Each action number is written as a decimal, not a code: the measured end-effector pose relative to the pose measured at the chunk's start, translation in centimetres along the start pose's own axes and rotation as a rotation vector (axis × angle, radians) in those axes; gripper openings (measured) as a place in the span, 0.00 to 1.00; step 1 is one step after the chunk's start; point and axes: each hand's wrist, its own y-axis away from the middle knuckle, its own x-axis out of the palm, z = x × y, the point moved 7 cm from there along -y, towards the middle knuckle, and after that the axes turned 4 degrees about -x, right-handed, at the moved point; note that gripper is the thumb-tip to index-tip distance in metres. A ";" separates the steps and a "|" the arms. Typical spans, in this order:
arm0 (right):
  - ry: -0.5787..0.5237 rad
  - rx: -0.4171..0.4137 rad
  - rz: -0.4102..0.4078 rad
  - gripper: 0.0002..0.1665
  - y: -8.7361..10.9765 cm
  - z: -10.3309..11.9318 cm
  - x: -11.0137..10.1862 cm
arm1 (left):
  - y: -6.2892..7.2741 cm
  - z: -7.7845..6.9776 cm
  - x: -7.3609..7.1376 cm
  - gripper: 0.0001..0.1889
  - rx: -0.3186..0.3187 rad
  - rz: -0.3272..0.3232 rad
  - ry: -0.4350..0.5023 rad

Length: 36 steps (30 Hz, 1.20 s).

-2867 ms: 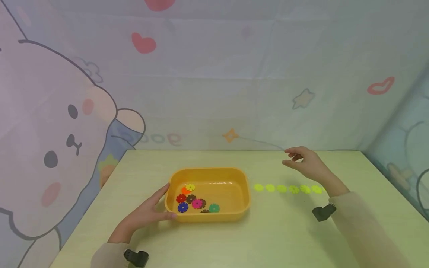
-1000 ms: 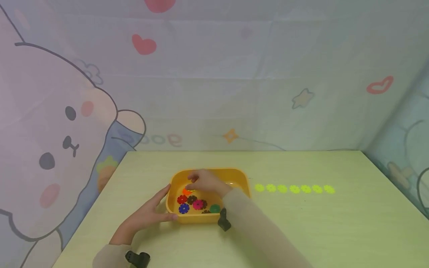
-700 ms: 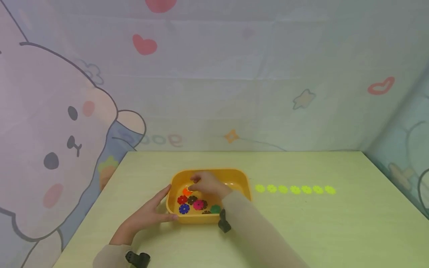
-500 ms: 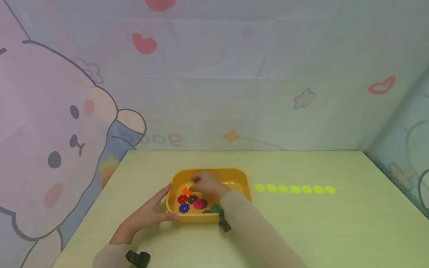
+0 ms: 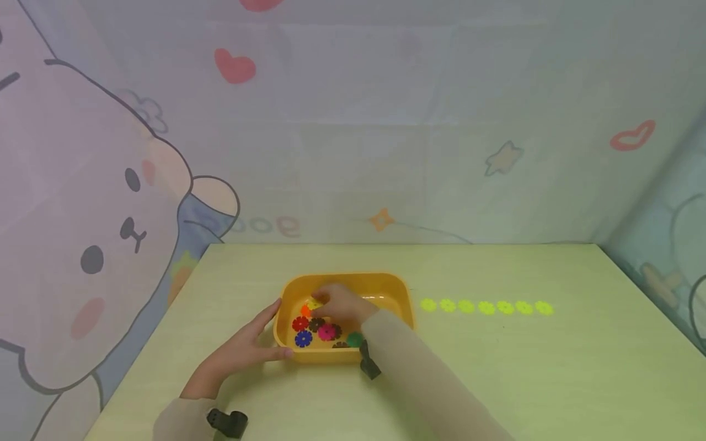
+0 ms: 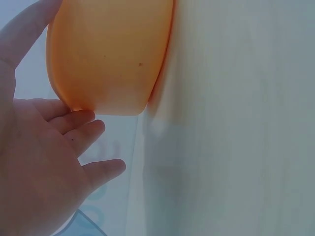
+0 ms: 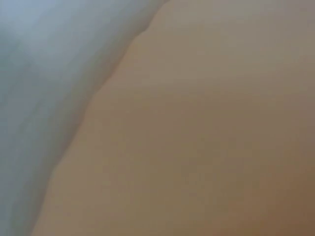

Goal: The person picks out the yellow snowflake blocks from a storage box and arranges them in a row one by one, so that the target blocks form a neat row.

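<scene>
In the head view my left hand [image 5: 237, 355] holds the left end of a yellow plastic tub [image 5: 353, 356], thumb along the front wall and fingers at the left rim. The left wrist view shows the thumb and fingertips on the tub's edge. My right hand [image 5: 342, 304] reaches inside the tub, fingers bent over a yellow flower-shaped disc [image 5: 314, 303] that lies by an orange disc [image 5: 306, 311]. Whether the fingertips pinch the yellow disc, I cannot tell. Near them lie a red disc [image 5: 300, 324], a blue disc [image 5: 303, 339], a pink disc [image 5: 326, 332] and a green disc [image 5: 355, 339].
To the right of the tub, several yellow flower-shaped discs [image 5: 486, 307] form a straight row on the pale table [image 5: 496, 380]. A printed cloth backdrop [image 5: 353, 147] rises behind the table's far edge. The right wrist view is mostly filled by blurred tan.
My right hand has come from above the right side of the table into the tub. The row gained a yellow disc at its right end. My left hand has stayed on the tub.
</scene>
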 end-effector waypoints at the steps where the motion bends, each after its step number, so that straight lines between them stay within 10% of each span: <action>1: 0.004 -0.003 -0.001 0.25 0.0 0.0 0.0 | 0.0 0.1 0.0 0.55 -0.003 0.000 0.006; 36: 0.230 -0.047 0.048 0.26 -0.9 0.0 1.1 | -0.2 0.3 0.0 0.56 -0.011 -0.014 -0.016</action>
